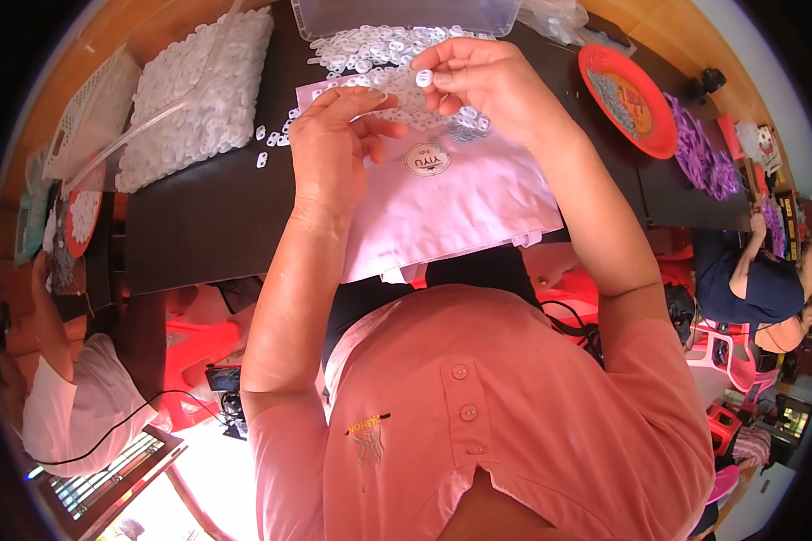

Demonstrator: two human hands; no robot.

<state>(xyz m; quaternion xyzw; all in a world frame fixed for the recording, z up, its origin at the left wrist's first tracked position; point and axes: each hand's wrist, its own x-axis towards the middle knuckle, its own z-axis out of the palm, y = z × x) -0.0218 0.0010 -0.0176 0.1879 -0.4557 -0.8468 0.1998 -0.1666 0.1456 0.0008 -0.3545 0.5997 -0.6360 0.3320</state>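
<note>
My right hand pinches a small white oval plastic piece between thumb and fingertips. To its left, my left hand has its thumb and forefinger close together, with something small and whitish at the tips that I cannot make out. Both hands are raised over a pink cloth with a round dark print, lying at the table's near edge. A heap of white two-holed plastic pieces lies beyond the hands and spreads onto the cloth. A little pile of thin grey metal bits sits on the cloth below my right hand.
A clear bag packed with white pieces stands at the left, beside a white basket. A clear bin is at the back. Rightward are a red plate with grey bits and a purple bundle. People sit on both sides.
</note>
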